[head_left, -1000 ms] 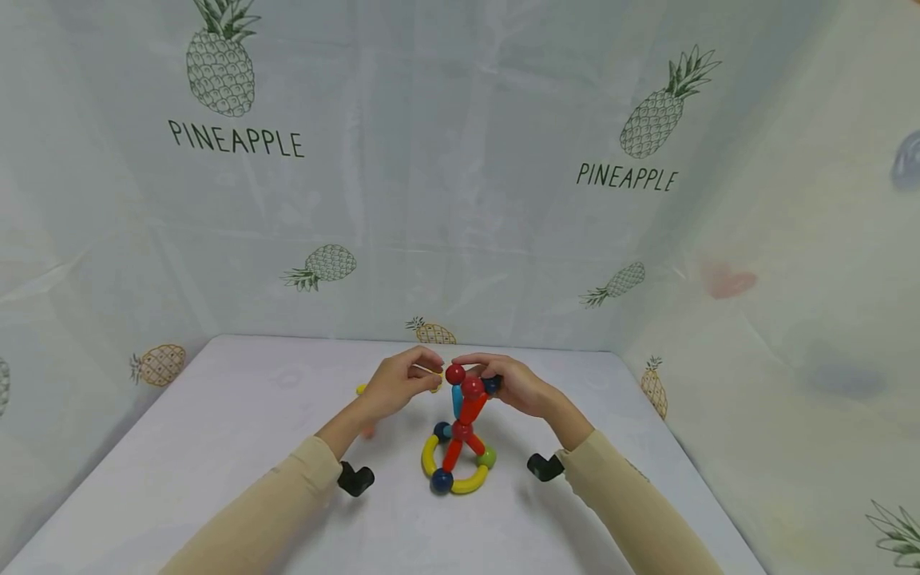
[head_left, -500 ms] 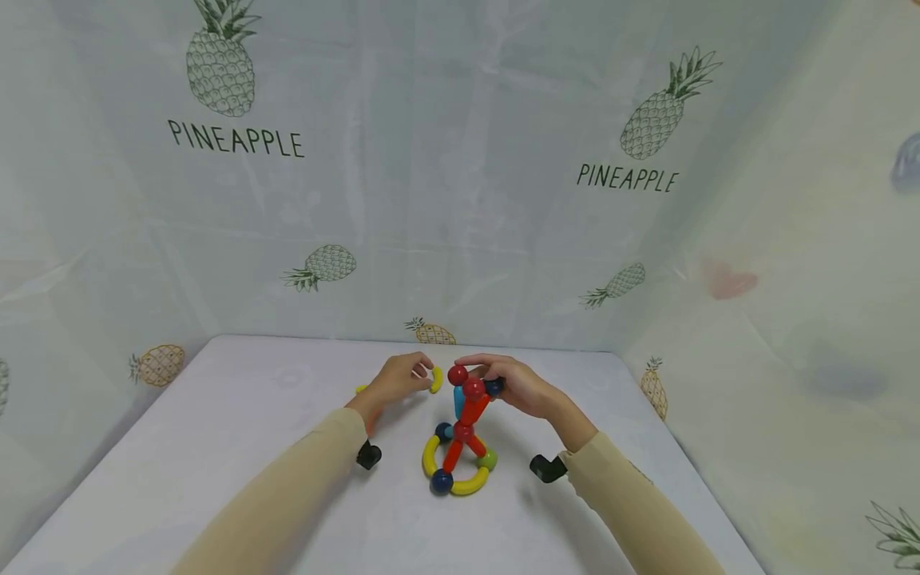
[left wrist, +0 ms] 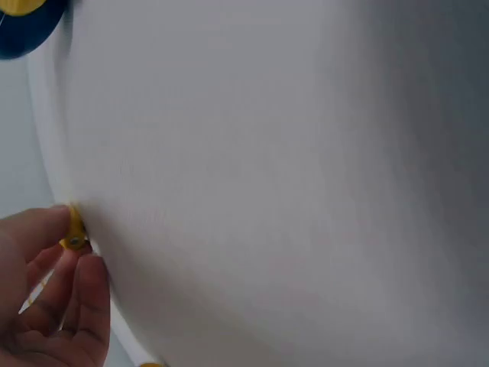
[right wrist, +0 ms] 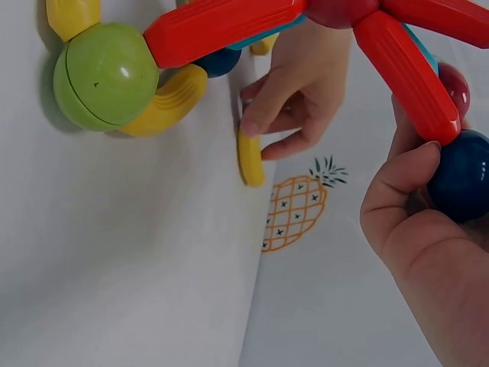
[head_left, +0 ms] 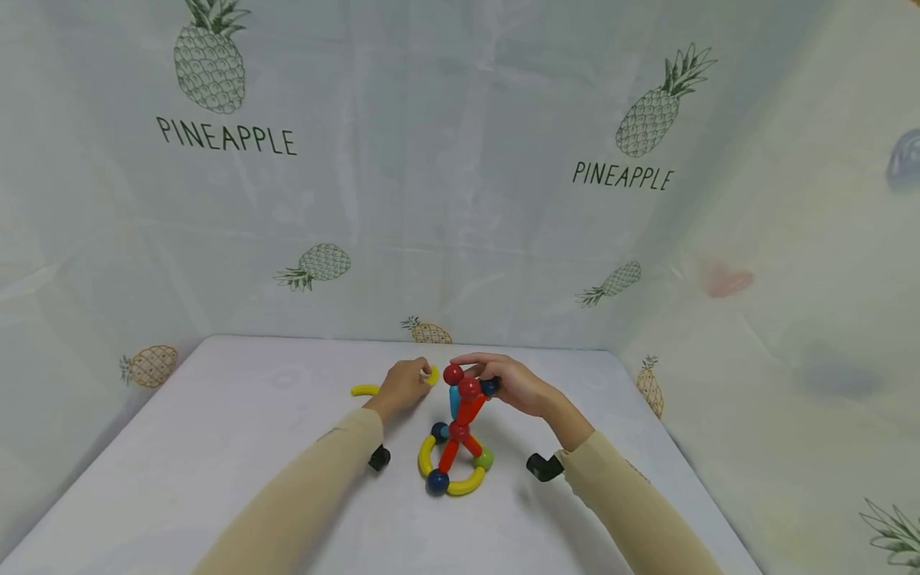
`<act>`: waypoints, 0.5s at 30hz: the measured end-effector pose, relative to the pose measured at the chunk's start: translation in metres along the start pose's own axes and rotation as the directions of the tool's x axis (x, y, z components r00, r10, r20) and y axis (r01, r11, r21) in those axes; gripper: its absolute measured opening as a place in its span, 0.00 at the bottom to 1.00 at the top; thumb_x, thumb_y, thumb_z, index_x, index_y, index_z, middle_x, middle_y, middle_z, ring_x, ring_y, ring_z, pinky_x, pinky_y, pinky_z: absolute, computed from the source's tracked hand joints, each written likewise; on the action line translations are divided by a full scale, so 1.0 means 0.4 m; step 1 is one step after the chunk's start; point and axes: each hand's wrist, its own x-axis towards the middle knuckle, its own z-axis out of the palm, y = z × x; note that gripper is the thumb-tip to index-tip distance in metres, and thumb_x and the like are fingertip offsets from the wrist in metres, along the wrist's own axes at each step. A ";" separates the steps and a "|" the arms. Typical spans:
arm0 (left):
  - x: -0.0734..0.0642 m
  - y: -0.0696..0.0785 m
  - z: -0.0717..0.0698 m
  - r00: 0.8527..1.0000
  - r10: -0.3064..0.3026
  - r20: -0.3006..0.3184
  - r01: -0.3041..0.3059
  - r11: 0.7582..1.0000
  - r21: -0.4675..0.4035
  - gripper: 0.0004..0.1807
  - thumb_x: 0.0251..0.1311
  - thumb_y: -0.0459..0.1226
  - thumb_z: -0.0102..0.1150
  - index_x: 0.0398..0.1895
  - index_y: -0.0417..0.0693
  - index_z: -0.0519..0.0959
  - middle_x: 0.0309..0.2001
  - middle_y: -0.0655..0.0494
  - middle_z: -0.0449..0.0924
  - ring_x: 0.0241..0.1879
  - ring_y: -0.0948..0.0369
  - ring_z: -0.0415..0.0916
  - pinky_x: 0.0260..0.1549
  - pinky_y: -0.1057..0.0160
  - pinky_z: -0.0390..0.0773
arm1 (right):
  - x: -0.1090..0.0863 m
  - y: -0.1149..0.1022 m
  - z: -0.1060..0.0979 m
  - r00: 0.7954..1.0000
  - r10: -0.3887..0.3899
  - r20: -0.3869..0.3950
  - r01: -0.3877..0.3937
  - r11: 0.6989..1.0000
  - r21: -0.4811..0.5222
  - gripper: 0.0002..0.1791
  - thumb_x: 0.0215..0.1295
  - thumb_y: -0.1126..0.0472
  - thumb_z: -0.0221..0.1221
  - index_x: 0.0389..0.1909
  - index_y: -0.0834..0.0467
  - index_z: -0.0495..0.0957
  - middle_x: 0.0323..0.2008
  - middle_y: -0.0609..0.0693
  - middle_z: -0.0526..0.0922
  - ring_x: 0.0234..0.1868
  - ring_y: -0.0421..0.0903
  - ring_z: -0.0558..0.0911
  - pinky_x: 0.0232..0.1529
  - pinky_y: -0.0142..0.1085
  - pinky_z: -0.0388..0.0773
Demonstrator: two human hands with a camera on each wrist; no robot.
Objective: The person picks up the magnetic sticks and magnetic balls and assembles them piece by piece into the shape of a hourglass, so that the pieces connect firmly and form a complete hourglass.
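My left hand (head_left: 404, 386) pinches a yellow curved magnetic rod (right wrist: 250, 157) between thumb and fingers, low over the far part of the table. In the left wrist view the same thumb and fingertips close on the rod (left wrist: 75, 228). My right hand (head_left: 519, 385) holds a dark blue ball (right wrist: 462, 177) at the top of a magnetic stick-and-ball construction. Red balls (head_left: 469, 389) stand at the top beside it, joined by red and light blue rods to a central red ball (head_left: 458, 431). Below is a ring of yellow curved rods (head_left: 467, 484), with blue balls and a green ball (right wrist: 107, 76).
Another yellow curved rod (head_left: 364, 390) lies on the white table (head_left: 216, 447), left of the left hand. Behind the table's far edge hangs a pineapple-print curtain (head_left: 402, 200). Black camera mounts (head_left: 544, 467) jut from both wrists.
My left hand has drawn away from the top of the construction, lowered to the table and taken hold of the yellow curved rod. My right hand keeps its grip on the blue ball.
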 end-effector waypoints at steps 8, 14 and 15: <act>-0.008 -0.021 -0.032 0.999 -0.003 0.040 -0.003 0.989 0.149 0.14 0.64 0.37 0.72 0.51 0.45 0.85 0.44 0.51 0.82 0.43 0.54 0.76 0.53 0.51 0.82 | -0.001 -0.005 -0.001 1.000 -0.001 -0.002 0.001 1.000 -0.014 0.31 0.72 0.66 0.42 0.74 0.58 0.73 0.64 0.68 0.78 0.53 0.53 0.84 0.56 0.43 0.80; -0.025 -0.015 -0.039 0.998 0.045 0.032 -0.048 0.992 0.116 0.12 0.65 0.34 0.73 0.49 0.44 0.85 0.41 0.52 0.81 0.42 0.55 0.76 0.53 0.52 0.81 | 0.000 -0.002 0.002 1.000 0.000 0.005 0.000 1.000 -0.016 0.31 0.72 0.66 0.43 0.75 0.57 0.73 0.64 0.66 0.78 0.55 0.53 0.83 0.57 0.44 0.80; -0.028 -0.015 -0.039 0.999 0.040 0.032 -0.044 0.993 0.111 0.10 0.66 0.33 0.71 0.48 0.44 0.85 0.41 0.52 0.81 0.42 0.55 0.76 0.53 0.52 0.81 | 0.000 -0.002 0.003 1.000 0.001 0.006 -0.001 1.000 -0.016 0.31 0.72 0.66 0.43 0.75 0.57 0.73 0.64 0.66 0.78 0.55 0.53 0.83 0.57 0.44 0.80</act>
